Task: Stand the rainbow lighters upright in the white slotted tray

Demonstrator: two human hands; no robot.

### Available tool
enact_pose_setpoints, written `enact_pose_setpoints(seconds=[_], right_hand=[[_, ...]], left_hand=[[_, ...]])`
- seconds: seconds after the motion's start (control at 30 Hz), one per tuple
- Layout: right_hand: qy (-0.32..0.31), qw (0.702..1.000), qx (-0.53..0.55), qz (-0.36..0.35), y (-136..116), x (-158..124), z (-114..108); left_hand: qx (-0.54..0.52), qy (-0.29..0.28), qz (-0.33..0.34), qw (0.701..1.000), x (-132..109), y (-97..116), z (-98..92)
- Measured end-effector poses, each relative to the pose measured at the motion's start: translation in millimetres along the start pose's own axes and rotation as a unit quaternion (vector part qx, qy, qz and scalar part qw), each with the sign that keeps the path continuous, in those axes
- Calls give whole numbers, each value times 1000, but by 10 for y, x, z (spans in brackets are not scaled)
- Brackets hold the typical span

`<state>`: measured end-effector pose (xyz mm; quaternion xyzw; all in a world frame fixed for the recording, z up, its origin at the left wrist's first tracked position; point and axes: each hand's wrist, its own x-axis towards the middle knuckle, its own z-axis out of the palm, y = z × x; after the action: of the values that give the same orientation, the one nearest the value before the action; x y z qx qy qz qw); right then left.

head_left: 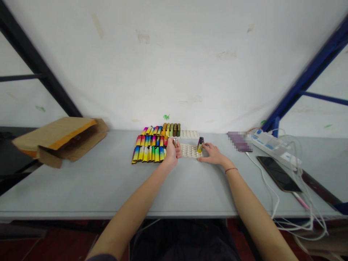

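Observation:
My left hand (172,153) is closed around a small metallic piece, likely a lighter, whose silvery end (175,140) sticks out at the top. Just right of it lies a white tray (189,151) with rows of round pockets. A dark-topped, yellow-bottomed small cylinder (200,145) stands upright at the tray's right end. Beside it is my right hand (213,155), thumb and fingers apart at the tray's right edge; whether the fingertips touch the cylinder is unclear. Left of my left hand, shiny rainbow-coloured lighter-like pieces (146,154) lie side by side in three rows.
Behind, gold-topped pieces (171,129) stand upright in rows next to another white pocketed tray (190,134). An opened brown paper package (62,136) lies on the left. Rightward are a phone (278,174), a power strip (274,146) and tangled white cables (307,203).

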<state>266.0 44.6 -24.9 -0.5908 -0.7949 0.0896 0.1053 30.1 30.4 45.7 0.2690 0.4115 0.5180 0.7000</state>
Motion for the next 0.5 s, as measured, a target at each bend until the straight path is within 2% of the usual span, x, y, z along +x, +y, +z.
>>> enact_pose_setpoints(seconds=[0.13,0.23,0.37,0.43,0.5], right_hand=[[4,1000,-1,2,-14,-7,-8],[6,1000,-5,3,-27,-13,-13],[7,1000,-10,5,-51,-20,-23],[7,1000,-11,5,-68,-26,-33],[6,1000,-8,6,-88,-32,-45]], left_hand=[[59,-39,12,997,46,-108,7],[157,-73,108,979,72,-240,19],[298,-112,287,903,86,-365,66],[351,-121,337,865,104,-390,104],[384,-136,351,843,133,-401,141]])
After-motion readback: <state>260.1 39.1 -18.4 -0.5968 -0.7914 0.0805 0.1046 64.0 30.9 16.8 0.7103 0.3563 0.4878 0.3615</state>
